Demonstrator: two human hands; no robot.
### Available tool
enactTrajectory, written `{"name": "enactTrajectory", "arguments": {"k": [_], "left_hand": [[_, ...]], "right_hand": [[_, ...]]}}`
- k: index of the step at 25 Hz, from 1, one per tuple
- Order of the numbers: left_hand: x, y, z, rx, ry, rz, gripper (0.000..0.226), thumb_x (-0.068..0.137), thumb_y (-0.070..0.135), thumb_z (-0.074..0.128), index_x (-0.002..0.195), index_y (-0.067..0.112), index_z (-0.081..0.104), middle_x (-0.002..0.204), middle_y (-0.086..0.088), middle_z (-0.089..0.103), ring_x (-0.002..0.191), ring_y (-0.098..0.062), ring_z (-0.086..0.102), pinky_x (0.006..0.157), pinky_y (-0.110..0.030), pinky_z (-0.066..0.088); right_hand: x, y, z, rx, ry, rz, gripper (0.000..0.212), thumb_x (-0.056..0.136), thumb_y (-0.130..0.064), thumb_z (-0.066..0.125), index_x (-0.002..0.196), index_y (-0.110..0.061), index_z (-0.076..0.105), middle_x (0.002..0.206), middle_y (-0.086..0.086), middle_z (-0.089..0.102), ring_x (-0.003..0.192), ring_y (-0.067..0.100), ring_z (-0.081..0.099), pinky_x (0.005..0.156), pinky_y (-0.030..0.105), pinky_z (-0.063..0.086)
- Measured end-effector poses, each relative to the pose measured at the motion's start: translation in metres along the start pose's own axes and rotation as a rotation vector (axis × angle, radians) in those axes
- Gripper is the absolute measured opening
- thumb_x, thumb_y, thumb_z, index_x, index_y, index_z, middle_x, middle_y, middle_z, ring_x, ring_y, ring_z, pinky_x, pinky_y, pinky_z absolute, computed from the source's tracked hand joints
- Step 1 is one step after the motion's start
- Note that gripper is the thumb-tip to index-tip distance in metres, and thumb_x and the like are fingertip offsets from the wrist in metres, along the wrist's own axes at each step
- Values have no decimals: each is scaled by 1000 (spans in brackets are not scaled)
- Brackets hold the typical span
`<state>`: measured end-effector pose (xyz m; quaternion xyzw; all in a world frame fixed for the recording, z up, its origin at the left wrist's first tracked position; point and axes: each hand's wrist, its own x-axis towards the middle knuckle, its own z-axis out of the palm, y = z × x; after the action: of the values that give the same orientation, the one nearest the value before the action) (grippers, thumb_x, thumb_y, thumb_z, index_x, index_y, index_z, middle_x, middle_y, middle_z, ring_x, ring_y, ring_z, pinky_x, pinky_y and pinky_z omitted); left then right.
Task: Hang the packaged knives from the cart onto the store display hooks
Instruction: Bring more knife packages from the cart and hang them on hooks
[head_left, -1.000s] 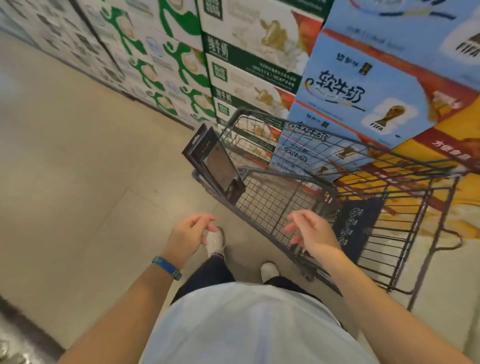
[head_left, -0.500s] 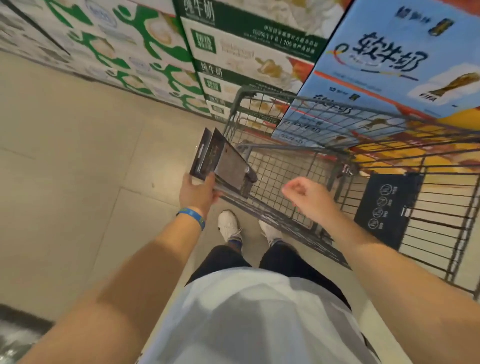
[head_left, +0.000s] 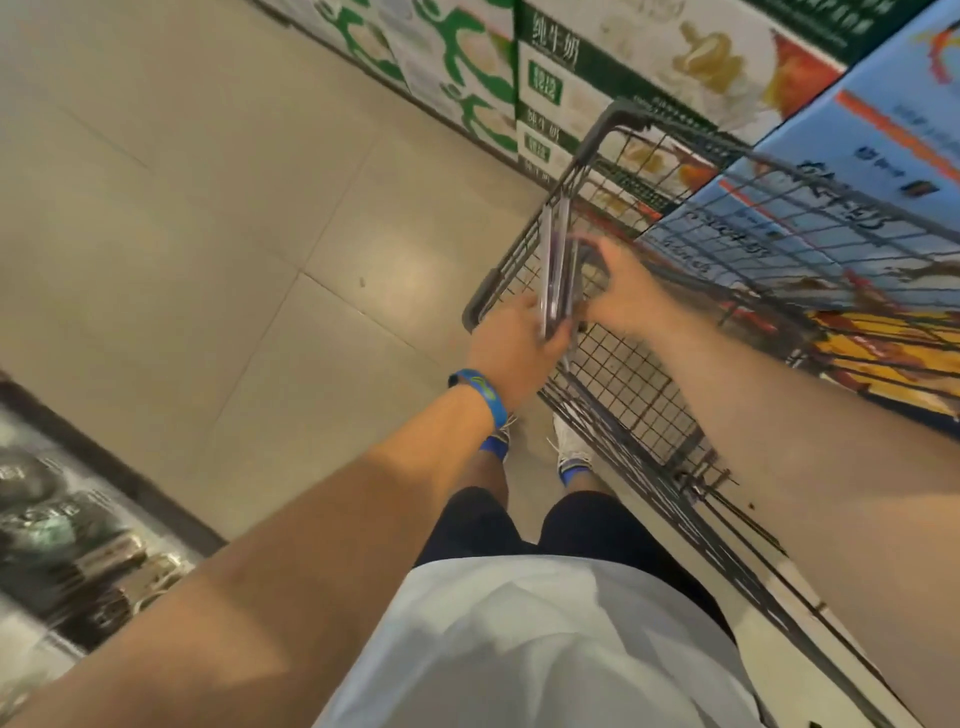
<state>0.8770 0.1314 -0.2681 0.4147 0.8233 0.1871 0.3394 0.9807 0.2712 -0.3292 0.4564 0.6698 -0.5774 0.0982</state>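
The packaged knives (head_left: 555, 270) are flat dark packs seen edge-on, standing upright at the near left corner of the wire cart (head_left: 649, 384). My left hand (head_left: 511, 345), with a blue wristband, grips their lower end. From the right, my right hand (head_left: 626, 296) reaches over the cart rim, and its blurred fingers wrap the packs' side. The display hooks are out of view.
Stacked milk cartons in green (head_left: 467, 78) and blue (head_left: 841, 171) stand right behind the cart. A low shelf with dark goods (head_left: 67, 540) sits at the bottom left. Beige tiled floor (head_left: 208, 234) spreads to the left. My feet (head_left: 569, 441) stand beside the cart.
My left hand closed on the packs at the cart corner. My right hand moved left onto them, and the packs turned edge-on. The view swung to the right.
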Motion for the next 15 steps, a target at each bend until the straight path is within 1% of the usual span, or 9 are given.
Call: {"name": "enactTrajectory", "arguments": {"k": [2, 3, 5, 7, 8, 10, 11, 13, 15], "left_hand": [[-1, 0, 11, -45, -93, -7, 23, 97, 41, 53, 76, 32, 52, 59, 14, 49, 53, -10, 55, 50, -28, 45], [-1, -1, 17, -74, -123, -2, 15, 97, 41, 52, 91, 29, 58, 61, 16, 49, 54, -1, 52, 48, -18, 41], [-2, 2, 26, -72, -129, 3, 31, 99, 39, 54, 124, 20, 58, 67, 20, 48, 59, 1, 50, 48, -10, 36], [-3, 6, 30, 1, -84, 17, 35, 101, 39, 52, 130, 20, 58, 63, 17, 47, 59, -12, 54, 48, -15, 35], [-4, 13, 29, 33, -82, 42, 34, 102, 38, 51, 131, 23, 60, 60, 14, 49, 59, -18, 56, 50, -23, 41], [-6, 24, 30, 115, -134, 96, 36, 103, 36, 49, 137, 30, 59, 65, 4, 58, 60, -21, 56, 57, -31, 49], [-10, 30, 32, 164, -163, 119, 37, 104, 35, 48, 139, 32, 58, 72, 0, 62, 62, -21, 57, 61, -31, 48], [-22, 40, 38, 213, -200, 153, 38, 104, 33, 49, 141, 30, 57, 85, -3, 68, 71, -22, 61, 66, -26, 43], [-35, 47, 39, 200, -226, 248, 37, 103, 28, 52, 139, 24, 60, 111, -4, 73, 94, -25, 68, 79, -23, 46]], "right_hand": [[-7, 7, 2, -23, -43, -19, 106, 62, -28, 96, 149, -37, 35, 153, -4, 45, 139, 16, 40, 116, 47, 32], [-12, 11, 2, -24, -30, -14, 105, 61, -30, 96, 146, -39, 35, 150, -4, 47, 133, 15, 43, 112, 44, 35], [-23, 20, 3, -14, 26, -14, 107, 58, -34, 98, 144, -37, 34, 143, -4, 49, 122, 14, 48, 107, 42, 43], [-38, 34, 0, 21, 99, 3, 117, 56, -36, 98, 149, -34, 28, 142, -5, 49, 121, 17, 51, 103, 40, 46], [-45, 44, -4, 25, 139, 9, 121, 58, -34, 98, 153, -33, 23, 146, -1, 48, 126, 21, 51, 105, 43, 46], [-58, 64, -8, 19, 162, 32, 134, 60, -28, 98, 159, -34, 9, 159, 3, 39, 140, 26, 43, 114, 50, 39], [-64, 72, -9, 49, 154, 43, 140, 59, -27, 98, 160, -35, 2, 161, 2, 36, 142, 23, 40, 116, 47, 37], [-70, 89, -14, 221, 126, 9, 140, 58, -23, 99, 162, -32, 5, 153, -2, 46, 135, 7, 45, 110, 28, 40], [-78, 105, -18, 218, 99, -50, 117, 62, -21, 96, 155, -30, 26, 141, -4, 55, 126, -1, 52, 93, 2, 38]]}}
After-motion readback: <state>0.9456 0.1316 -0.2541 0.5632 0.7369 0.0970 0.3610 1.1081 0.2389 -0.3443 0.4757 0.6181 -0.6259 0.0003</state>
